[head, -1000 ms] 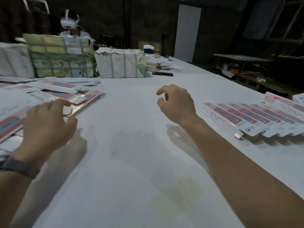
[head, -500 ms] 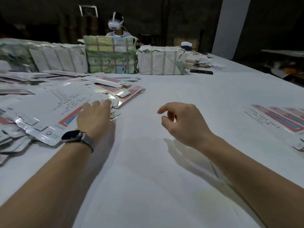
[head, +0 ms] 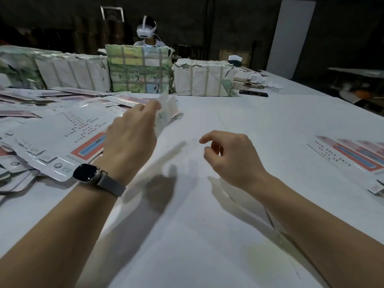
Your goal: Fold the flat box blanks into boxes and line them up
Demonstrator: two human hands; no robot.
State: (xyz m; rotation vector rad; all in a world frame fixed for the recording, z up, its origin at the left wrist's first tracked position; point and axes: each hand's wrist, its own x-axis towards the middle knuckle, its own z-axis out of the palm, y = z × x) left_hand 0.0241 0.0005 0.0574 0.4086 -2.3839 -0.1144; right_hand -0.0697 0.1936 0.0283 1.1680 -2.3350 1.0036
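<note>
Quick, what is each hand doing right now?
Left hand: lifting a flat box blank in its grip.
Right hand: loosely curled, holding nothing.

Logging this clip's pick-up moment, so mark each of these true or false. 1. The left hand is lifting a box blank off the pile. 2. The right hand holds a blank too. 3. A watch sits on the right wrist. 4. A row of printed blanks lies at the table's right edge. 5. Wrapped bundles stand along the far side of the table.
1. True: the left hand grips a blurred box blank raised above the pile.
2. False: the right hand hovers loosely curled, holding nothing.
3. False: the watch is on the left wrist.
4. True: the row of blanks overlaps there.
5. True: the wrapped bundles stand there.
</note>
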